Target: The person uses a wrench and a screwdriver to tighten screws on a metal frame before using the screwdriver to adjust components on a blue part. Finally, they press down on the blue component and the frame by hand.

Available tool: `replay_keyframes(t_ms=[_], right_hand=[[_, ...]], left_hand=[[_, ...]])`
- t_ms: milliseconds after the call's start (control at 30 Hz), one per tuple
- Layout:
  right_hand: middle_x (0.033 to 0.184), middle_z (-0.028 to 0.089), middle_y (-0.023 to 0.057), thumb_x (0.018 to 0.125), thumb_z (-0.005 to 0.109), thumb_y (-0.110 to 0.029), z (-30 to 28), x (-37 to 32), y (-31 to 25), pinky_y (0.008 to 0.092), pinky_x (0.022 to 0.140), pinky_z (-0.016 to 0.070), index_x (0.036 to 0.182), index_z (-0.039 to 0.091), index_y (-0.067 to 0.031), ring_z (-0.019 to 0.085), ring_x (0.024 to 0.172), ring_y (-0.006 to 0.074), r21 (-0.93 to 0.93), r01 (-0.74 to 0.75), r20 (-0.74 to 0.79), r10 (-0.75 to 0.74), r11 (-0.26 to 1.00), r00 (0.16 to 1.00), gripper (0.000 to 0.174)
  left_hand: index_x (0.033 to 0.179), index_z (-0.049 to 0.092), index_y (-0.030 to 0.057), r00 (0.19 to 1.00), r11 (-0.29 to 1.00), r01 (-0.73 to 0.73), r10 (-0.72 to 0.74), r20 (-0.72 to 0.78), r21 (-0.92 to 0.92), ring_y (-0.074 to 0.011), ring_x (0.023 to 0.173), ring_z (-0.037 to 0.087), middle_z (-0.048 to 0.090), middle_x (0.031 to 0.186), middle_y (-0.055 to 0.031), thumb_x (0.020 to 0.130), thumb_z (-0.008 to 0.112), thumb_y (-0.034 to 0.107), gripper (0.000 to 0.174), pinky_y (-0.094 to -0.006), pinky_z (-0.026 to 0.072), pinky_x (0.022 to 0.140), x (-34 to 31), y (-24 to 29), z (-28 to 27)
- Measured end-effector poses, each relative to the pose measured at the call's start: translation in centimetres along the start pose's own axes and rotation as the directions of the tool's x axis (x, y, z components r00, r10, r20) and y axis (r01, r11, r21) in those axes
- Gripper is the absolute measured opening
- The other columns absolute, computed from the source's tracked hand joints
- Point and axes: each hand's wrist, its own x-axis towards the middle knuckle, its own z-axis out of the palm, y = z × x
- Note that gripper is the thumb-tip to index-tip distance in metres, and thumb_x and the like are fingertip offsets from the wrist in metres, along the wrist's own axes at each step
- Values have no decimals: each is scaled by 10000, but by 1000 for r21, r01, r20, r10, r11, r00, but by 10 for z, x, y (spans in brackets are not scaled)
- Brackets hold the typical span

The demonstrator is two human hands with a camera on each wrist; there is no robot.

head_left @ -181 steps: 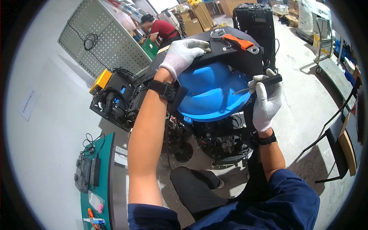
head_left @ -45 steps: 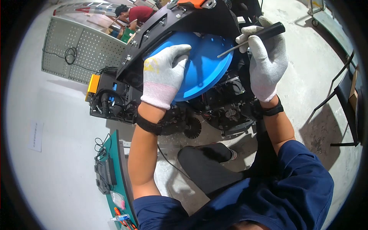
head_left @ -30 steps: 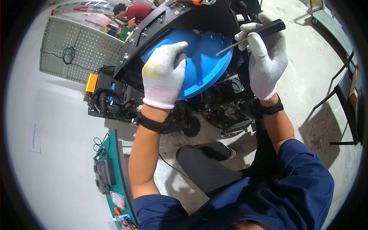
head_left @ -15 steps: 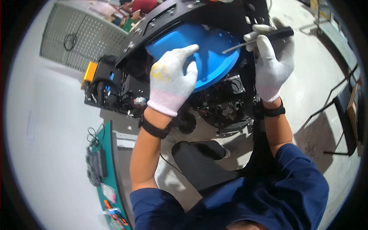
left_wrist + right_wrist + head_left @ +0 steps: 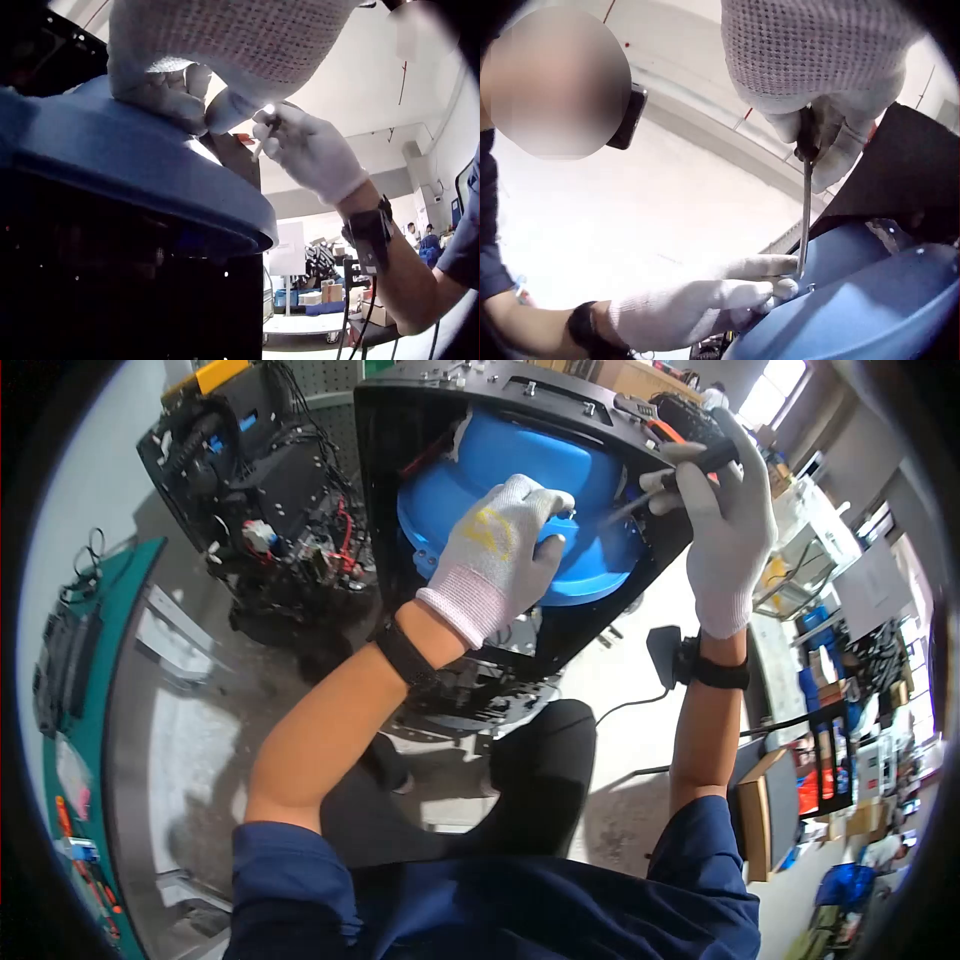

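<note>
My gloved left hand (image 5: 503,545) is over the blue curved shell (image 5: 600,565), its fingers curled in a pinch at a small metal screw (image 5: 571,514). The fingertips partly hide the pinched piece. My gloved right hand (image 5: 733,530) grips the dark handle of a screwdriver (image 5: 712,458), and its thin shaft slants down-left towards the left fingertips. In the right wrist view the tip of the screwdriver (image 5: 806,217) is close beside the left hand (image 5: 697,304). In the left wrist view the left fingers are low over the shell (image 5: 135,165), with the right hand (image 5: 319,157) beyond.
A black frame (image 5: 372,470) surrounds the shell, with several small screws and an orange-handled wrench (image 5: 663,432) on top. At left are an opened machine (image 5: 250,510) with exposed wires and a green tabletop (image 5: 95,690) with tools. A chair (image 5: 770,800) stands at right.
The head view has swung right. My left hand has shifted across the shell, and its thumb and fingers, apart half a second ago, have drawn closer together. My right hand still holds the screwdriver.
</note>
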Motion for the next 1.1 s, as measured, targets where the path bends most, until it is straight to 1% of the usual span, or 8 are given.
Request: replay_keyframes(t_ms=[100,133,233,267,700,767,867,1100], right_hand=[[1093,675,204,964,547,36,11,18,-8,272,712,589,1455,376,32,711,854,228,-96,3,89,6,995,996,520],[1016,689,131,983,534,-25,22,20,-9,232,687,550,1417,476,13,682,812,150,-136,47,86,-35,990,996,440],[899,647,102,899,545,66,50,21,-21,259,638,535,1356,533,30,667,755,145,-155,15,-20,-18,988,1000,458],[950,587,82,911,519,112,40,27,-15,228,624,521,1468,383,9,650,763,143,-137,-54,82,65,989,995,583],[961,654,80,907,572,72,50,32,-32,217,610,495,1446,444,-4,621,742,88,-282,-135,106,170,950,980,560],[950,656,76,902,574,74,48,34,-30,217,605,494,1459,437,-6,620,735,86,-384,-116,173,195,916,965,579],[946,661,77,899,569,79,48,32,-25,218,601,501,1468,428,-3,631,731,92,-398,-41,183,123,917,975,592],[968,667,114,910,540,84,46,36,-26,222,602,517,1462,423,5,664,740,126,-255,-53,124,87,965,989,569]], left_hand=[[1211,611,109,991,989,116,-109,73,-92,-272,797,655,615,1015,-128,852,687,98,367,-366,548,781,-4,7,-11],[1207,612,106,988,989,136,-131,86,-50,-286,830,667,610,1034,-121,854,689,121,362,-370,551,778,-3,8,-12],[1201,620,106,989,990,139,-137,56,-37,-296,848,672,614,1017,-114,850,699,138,361,-372,551,780,-5,6,-9],[1201,620,106,989,989,141,-139,53,-40,-296,848,672,614,1017,-114,850,699,138,361,-372,551,780,-5,5,-10],[1166,672,112,980,984,178,-175,94,-18,-303,881,695,635,1058,-110,868,693,199,311,-378,569,796,-2,6,-13],[1166,678,119,981,984,173,-170,98,-29,-304,880,695,635,1061,-110,871,690,205,308,-380,569,801,-2,5,-13],[1168,683,124,978,983,181,-180,102,-7,-304,876,692,631,1064,-107,869,690,208,311,-381,567,805,-3,7,-11],[1160,694,137,984,985,169,-167,62,-20,-279,875,689,621,1041,-94,862,697,198,304,-371,566,802,-4,7,-10]])
